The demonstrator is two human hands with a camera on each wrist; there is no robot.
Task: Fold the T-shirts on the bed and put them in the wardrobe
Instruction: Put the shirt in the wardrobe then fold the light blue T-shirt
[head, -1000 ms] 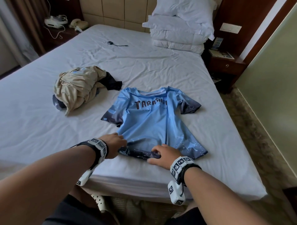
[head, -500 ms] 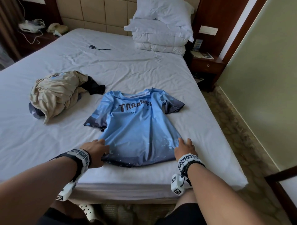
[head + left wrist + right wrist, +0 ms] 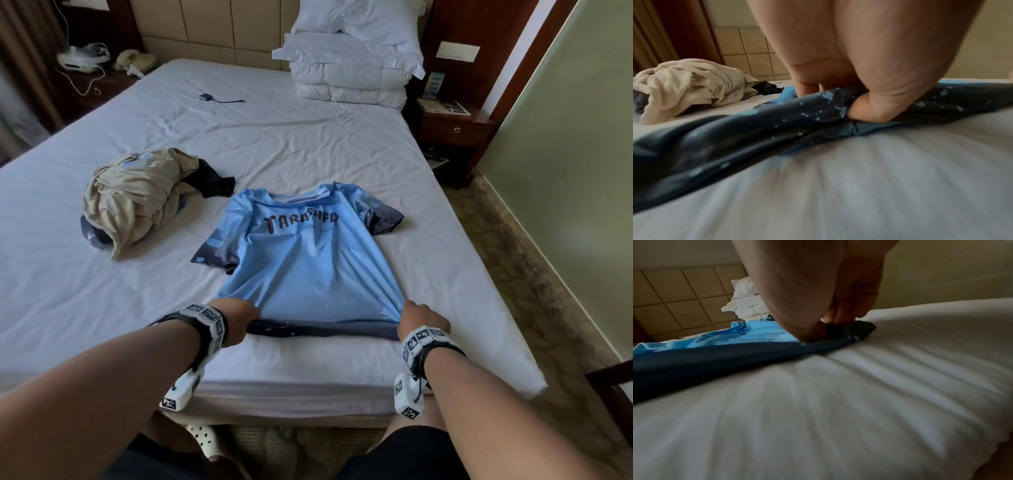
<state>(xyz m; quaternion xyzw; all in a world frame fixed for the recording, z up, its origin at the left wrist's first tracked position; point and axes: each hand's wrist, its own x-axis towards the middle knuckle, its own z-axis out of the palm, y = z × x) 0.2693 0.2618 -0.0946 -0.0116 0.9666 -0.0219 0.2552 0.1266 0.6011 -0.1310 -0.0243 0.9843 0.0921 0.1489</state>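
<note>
We take the blue T-shirt (image 3: pixel 308 260) as our landmark: it lies face up near the foot of the bed (image 3: pixel 308 137), collar toward the pillows (image 3: pixel 352 61). To its left, well apart from its sleeve, sits a crumpled heap of clothes (image 3: pixel 137 195), beige on top with dark cloth under it, not yet folded as far as we can judge. At the shirt's dark hem, our left hand (image 3: pixel 236 318) pinches the left corner, thumb and fingers curled into the fabric, as the left wrist view shows. At the opposite corner our right hand (image 3: pixel 423 318) pinches the hem the same way, and the cloth runs taut between the two. Right of the shirt there is only sheet, then the bed's edge. We judge the task barely begun: this shirt is spread but unfolded, the heap waits, and no wardrobe is in view, so nothing has been stored.
</note>
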